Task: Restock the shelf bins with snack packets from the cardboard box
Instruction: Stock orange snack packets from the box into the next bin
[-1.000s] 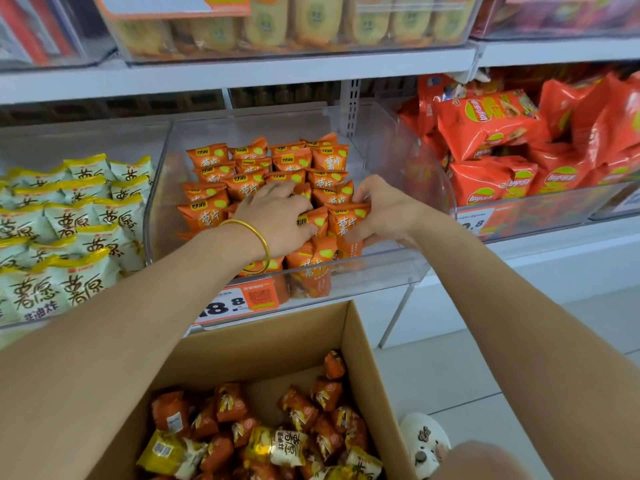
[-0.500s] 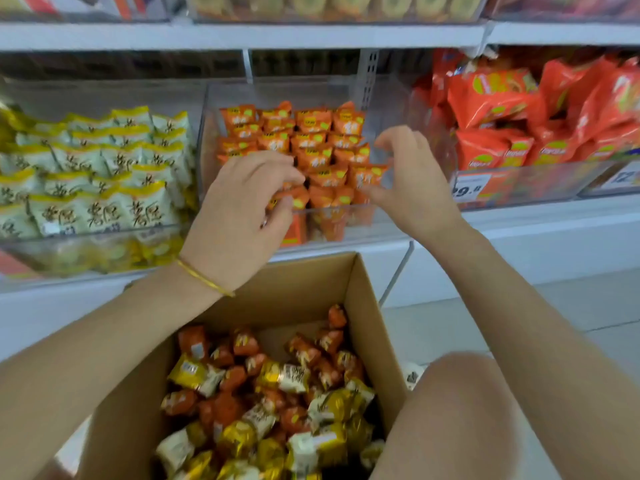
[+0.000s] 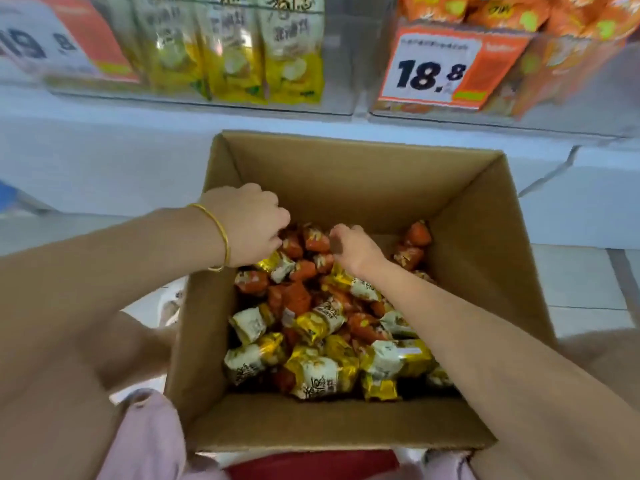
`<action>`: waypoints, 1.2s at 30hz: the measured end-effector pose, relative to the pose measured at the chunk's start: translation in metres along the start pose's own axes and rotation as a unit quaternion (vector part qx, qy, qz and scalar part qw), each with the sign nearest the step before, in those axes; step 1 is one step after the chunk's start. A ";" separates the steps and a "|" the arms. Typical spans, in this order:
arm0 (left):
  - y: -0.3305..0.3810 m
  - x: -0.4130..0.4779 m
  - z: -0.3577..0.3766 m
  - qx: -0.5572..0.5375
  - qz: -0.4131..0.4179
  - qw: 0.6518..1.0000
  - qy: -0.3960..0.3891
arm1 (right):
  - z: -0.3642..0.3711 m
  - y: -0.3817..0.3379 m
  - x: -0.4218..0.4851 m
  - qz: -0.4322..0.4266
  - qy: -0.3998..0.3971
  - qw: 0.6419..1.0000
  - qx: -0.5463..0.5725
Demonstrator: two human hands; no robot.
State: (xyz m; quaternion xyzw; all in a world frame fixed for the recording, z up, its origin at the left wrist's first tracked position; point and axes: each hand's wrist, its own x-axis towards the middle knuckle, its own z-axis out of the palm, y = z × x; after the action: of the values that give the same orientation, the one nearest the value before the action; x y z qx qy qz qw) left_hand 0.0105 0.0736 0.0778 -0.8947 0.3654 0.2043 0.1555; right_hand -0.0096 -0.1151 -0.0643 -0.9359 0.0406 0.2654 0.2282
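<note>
Cardboard box (image 3: 346, 174) with left hand (image 3: 247, 225) and right hand (image 3: 353, 249) inside.
Fingers of both hands curl down onto orange packets (image 3: 317, 239), which lie under and between the fingertips; whether either hand grips one cannot be told. Yellow packets (image 3: 322, 372) lie behind the fingers, toward the wrists.

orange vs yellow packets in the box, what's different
The small orange snack packets sit mostly at the brown cardboard box's far end; the yellow-and-white snack packets fill the near end. The left hand and right hand reach the orange ones, not the yellow. Both are pillow packs.
</note>
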 end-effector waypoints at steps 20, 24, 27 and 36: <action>0.001 -0.008 0.039 -0.062 0.017 0.998 0.019 | 0.100 0.013 0.043 -0.094 0.051 0.979 -0.174; 0.005 -0.008 0.043 -0.071 0.024 0.997 0.014 | 0.106 0.001 0.046 -0.060 0.089 0.976 -0.190; 0.002 -0.005 0.041 -0.084 0.012 0.996 0.006 | 0.093 0.009 0.040 -0.081 0.101 0.974 -0.185; 0.039 0.014 0.020 -0.597 -0.242 0.760 -0.090 | -0.011 0.006 -0.076 -0.134 0.169 0.970 -0.115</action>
State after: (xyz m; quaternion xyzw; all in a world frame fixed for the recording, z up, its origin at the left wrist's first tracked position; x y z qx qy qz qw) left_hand -0.0139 0.0473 0.0489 -0.8426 -0.0751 0.4158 -0.3338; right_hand -0.0710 -0.1292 -0.0193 -0.9839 -0.0783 0.0732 0.1428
